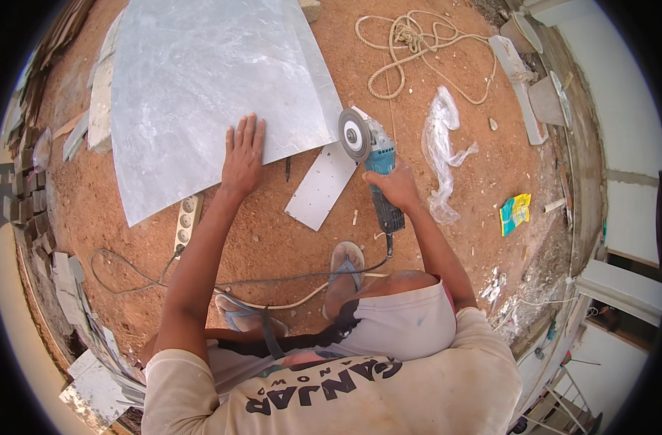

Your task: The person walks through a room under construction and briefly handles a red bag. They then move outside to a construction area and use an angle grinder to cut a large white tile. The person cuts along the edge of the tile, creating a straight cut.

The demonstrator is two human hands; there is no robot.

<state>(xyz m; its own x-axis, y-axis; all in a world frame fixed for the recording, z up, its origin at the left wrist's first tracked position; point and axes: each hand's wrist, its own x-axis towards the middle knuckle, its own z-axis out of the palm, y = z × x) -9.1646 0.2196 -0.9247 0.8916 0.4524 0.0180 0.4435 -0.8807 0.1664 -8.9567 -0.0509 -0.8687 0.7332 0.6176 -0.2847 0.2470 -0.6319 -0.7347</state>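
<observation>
A large grey tile slab [200,87] lies ahead of me over reddish dirt. My left hand [244,156] rests flat on its near edge, fingers stretched out. In my right hand [396,181] is a teal and black angle grinder [381,163], gripped round its body. The grinder's disc [355,135] faces up and left, beside the slab's right corner; whether the two touch I cannot tell. A narrow offcut strip [321,187] lies on the dirt below that corner. Near it, a dark pen-like stick [288,169] pokes out from under the slab.
A power strip [188,221] sits left of my left forearm. Cables [302,278] run past my sandalled feet. Rope [410,43], clear plastic [443,152] and a yellow-blue packet [516,214] lie to the right. Stacked bricks [37,196] line the left side.
</observation>
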